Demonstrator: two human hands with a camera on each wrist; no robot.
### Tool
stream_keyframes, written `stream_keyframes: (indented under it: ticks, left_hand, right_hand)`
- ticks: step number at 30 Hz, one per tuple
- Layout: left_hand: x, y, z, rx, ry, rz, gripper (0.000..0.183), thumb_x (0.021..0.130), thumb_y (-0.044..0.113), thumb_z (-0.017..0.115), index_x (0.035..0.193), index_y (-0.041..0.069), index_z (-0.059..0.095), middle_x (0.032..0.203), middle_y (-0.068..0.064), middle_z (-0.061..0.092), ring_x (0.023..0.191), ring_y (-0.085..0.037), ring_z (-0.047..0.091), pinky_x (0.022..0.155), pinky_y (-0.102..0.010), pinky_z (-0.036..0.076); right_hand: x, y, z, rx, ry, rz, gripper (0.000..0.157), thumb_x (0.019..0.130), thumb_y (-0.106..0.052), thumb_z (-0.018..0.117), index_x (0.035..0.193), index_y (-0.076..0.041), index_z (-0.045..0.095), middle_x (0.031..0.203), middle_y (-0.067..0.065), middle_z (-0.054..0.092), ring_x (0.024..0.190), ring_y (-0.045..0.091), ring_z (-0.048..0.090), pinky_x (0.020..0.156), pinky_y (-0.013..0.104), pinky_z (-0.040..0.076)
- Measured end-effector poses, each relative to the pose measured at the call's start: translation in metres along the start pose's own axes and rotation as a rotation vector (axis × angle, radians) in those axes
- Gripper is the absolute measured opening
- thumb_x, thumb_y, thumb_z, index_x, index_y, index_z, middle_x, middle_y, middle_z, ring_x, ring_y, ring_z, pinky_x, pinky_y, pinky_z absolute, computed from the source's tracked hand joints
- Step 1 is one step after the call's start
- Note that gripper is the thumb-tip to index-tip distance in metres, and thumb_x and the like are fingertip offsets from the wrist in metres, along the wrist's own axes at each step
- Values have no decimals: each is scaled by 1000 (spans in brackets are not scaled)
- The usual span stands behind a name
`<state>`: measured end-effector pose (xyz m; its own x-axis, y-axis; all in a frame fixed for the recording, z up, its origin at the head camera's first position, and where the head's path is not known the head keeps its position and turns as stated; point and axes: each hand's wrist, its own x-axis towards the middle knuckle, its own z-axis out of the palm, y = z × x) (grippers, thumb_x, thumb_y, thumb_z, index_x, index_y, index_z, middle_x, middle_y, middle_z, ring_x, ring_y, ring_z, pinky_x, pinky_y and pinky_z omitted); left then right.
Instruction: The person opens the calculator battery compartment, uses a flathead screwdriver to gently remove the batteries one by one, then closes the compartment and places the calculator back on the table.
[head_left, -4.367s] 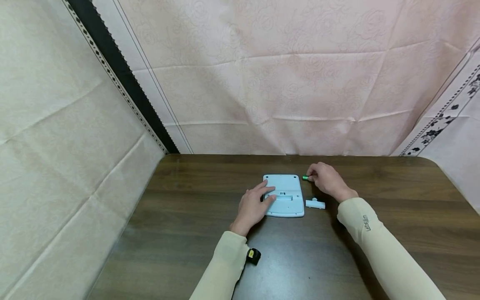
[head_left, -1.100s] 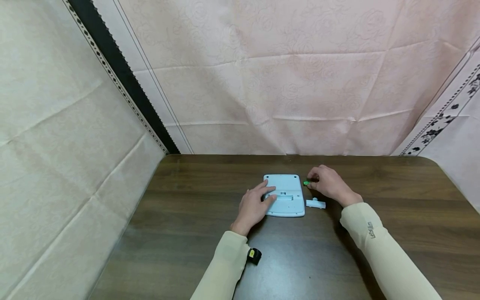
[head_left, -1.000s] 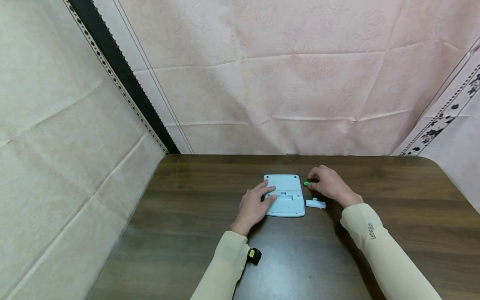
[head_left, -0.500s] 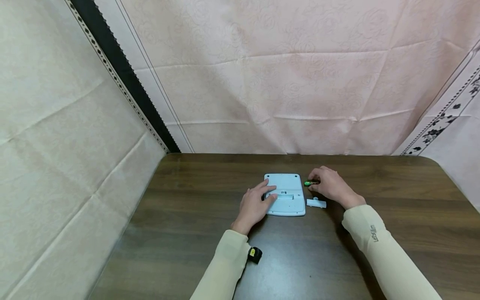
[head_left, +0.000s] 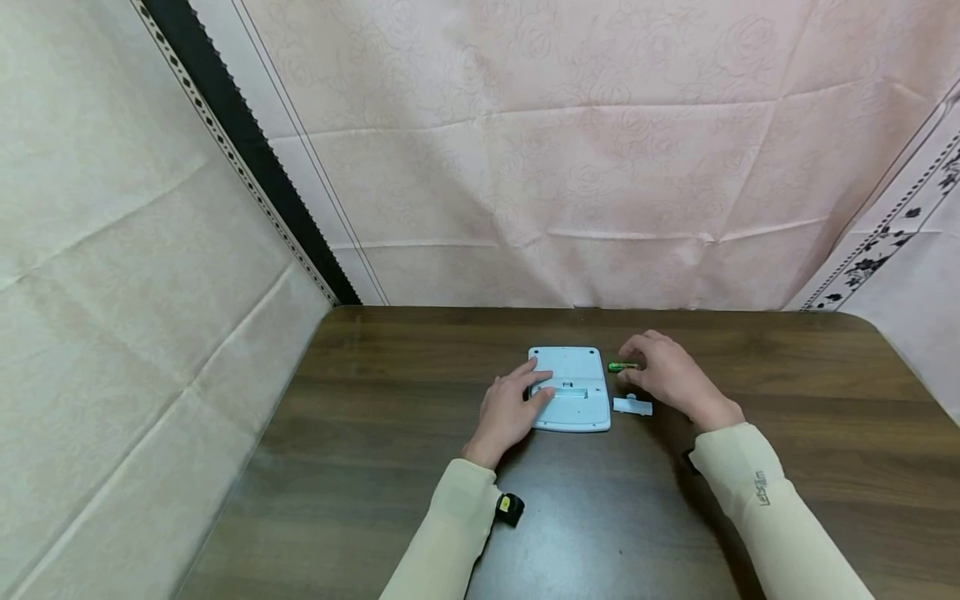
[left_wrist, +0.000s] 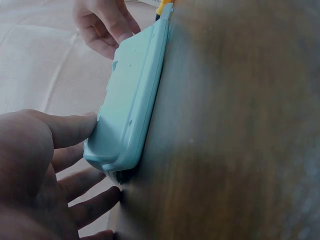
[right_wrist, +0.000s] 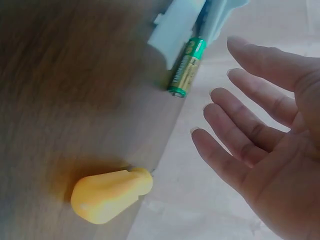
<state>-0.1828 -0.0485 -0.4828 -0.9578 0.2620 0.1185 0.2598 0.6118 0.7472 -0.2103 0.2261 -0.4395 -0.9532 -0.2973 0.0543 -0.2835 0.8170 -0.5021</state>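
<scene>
A light blue calculator-like device (head_left: 577,417) lies back side up on the table, its battery compartment uncovered. My left hand (head_left: 510,412) rests on its left part with fairly straight fingers. In the left wrist view the thumb touches the back and other fingers lie by the near edge. A green and gold battery (right_wrist: 187,67) lies just right of the device. My right hand (head_left: 666,375) hovers around it with spread fingers; the right wrist view shows them apart from the battery. The small light blue battery cover (head_left: 632,406) lies below the battery.
A yellow pear-shaped thing (right_wrist: 107,196) sits on the table in the right wrist view; I cannot make it out in the head view. The brown wooden table (head_left: 390,433) meets patterned cloth (head_left: 570,192) at its back edge.
Earlier my right hand pinched the battery beside the device. Now its fingers have parted, leaving the battery on the table, and the hand has shifted slightly right. The left hand has stayed put.
</scene>
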Motion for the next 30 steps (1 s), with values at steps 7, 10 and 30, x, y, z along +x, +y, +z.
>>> stream_keyframes:
  ticks: [7,10,30]
  left_hand:
    - [0,0,0,-1,2,1,35,107,29,66,139,15,73,161,-7,51,149,-27,46,125,-61,22]
    - [1,-1,1,2,6,4,35,107,29,67,138,15,74,160,-8,52,149,-28,46,125,-61,22]
    - [-1,0,0,1,-3,-3,36,108,29,65,140,15,72,161,-7,50,149,-27,45,126,-60,21]
  right_hand:
    - [-10,-10,-2,4,10,-5,31,93,-8,83,119,5,72,113,20,67,97,36,63,107,67,43]
    - [-14,-12,-1,13,13,-8,33,92,-7,83,120,6,72,115,21,67,96,36,63,117,74,23]
    - [-26,-14,11,31,-75,27,23,90,-6,85,110,0,73,106,12,68,92,29,62,82,49,57]
